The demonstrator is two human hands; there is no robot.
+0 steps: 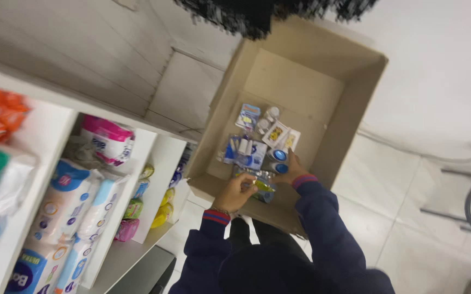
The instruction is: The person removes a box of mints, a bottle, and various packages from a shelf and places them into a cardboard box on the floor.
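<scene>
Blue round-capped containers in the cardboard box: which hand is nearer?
Right. The right hand touches the blue round-capped containers; the left hand is lower left, holding a clear green-and-yellow packet.

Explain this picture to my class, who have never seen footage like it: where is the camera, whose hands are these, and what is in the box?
There is one picture, taken by a camera worn on a person's head, looking down at their own two bare hands. Both arms, in dark blue sleeves, reach into an open cardboard box standing on a pale tiled floor. The left hand grips a small greenish packet at the box's near edge. The right hand rests on blue-capped containers among small packets on the box's bottom. To the left stand white shelves with wrapped packs and bottles.
</scene>
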